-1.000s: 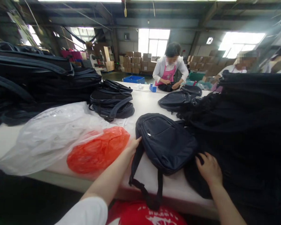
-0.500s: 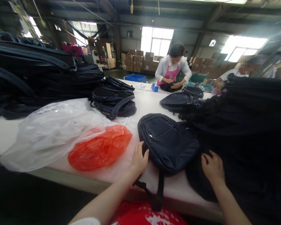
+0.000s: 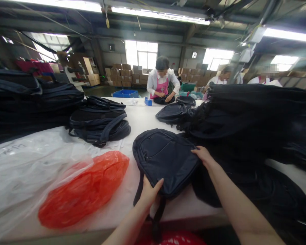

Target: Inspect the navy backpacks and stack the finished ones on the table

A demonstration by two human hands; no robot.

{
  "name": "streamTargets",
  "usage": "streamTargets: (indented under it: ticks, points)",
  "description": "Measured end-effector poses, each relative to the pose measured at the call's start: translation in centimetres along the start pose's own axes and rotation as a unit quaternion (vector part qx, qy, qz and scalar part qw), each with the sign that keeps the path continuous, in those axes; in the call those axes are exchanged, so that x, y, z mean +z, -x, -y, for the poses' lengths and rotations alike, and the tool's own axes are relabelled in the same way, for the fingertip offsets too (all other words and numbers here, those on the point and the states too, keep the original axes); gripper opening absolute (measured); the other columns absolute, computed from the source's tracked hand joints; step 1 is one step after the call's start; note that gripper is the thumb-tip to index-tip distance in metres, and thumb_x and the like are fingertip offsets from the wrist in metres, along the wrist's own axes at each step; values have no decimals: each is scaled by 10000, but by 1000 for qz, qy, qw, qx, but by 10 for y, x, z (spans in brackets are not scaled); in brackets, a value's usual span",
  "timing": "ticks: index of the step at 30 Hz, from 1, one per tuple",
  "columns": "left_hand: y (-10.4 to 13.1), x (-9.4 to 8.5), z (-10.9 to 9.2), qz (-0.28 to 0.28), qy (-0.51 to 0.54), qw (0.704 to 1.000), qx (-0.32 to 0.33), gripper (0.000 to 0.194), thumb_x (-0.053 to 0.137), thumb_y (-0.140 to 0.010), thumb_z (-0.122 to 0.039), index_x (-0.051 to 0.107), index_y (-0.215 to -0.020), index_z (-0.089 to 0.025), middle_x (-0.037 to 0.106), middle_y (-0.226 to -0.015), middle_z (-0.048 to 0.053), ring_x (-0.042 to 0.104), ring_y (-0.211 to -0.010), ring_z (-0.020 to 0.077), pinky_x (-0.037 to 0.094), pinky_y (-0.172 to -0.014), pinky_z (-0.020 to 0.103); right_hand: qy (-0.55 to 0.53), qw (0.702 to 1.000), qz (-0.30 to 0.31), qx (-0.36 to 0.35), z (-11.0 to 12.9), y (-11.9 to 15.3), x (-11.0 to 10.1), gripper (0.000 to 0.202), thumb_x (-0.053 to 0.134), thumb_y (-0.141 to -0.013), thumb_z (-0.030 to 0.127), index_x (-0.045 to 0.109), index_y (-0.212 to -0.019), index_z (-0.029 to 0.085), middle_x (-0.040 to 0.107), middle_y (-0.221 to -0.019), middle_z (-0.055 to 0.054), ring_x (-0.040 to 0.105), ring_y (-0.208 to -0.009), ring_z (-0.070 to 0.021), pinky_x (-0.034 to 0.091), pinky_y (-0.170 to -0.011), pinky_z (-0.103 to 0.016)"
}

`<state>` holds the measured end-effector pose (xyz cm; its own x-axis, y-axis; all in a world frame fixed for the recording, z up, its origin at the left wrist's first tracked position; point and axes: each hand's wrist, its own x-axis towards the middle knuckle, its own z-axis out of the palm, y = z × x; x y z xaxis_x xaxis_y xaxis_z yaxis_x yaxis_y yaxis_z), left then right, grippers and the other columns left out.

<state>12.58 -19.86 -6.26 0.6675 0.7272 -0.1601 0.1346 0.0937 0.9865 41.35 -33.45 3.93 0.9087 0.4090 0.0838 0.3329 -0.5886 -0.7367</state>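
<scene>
A dark navy backpack (image 3: 169, 154) lies front side up on the white table before me, its zipped pocket facing up. My left hand (image 3: 151, 191) grips its near left edge, thumb on top and the other fingers hidden beneath. At the right edge, my right hand (image 3: 204, 156) is closed on the fabric, with part of the fingers out of sight. A black strap (image 3: 159, 211) hangs from the near end of the bag toward the table edge. Left of the backpack rests a crumpled orange plastic bag (image 3: 85, 190).
Clear plastic bags (image 3: 35, 166) cover the table's left side. Stacked backpacks rise at left (image 3: 28, 102) and right (image 3: 250, 112); a smaller pile (image 3: 99, 119) lies nearer. Across the table, a co-worker (image 3: 163, 81) handles a dark bag beside a blue tape dispenser (image 3: 148, 101).
My right hand has moved from the dark pile onto the backpack's right edge. My left hand has shifted to its near left edge. The view has turned right.
</scene>
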Motion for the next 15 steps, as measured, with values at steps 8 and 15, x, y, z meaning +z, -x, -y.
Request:
streamTargets:
  ticks: [8,15]
  points:
    - [-35,1,4,46,40,998,31,698,682,-743,-410,429,-1355,-187,536,-1381,138,541,-1242,269,427,-1066,381,-10,918,-204,-341,82,134,-32,245,555,-864,283,612,-1082,186,603,-945,-80,594,-880,-202,523,-801,-356]
    - [-67,10,-5,69,-8,996,49,549,688,-727,-315,576,-1245,-172,635,-1268,113,597,-1170,270,447,-1044,379,45,886,-201,-415,82,185,-12,515,508,-863,150,433,-1371,181,571,-1101,-123,584,-987,-225,544,-819,-372]
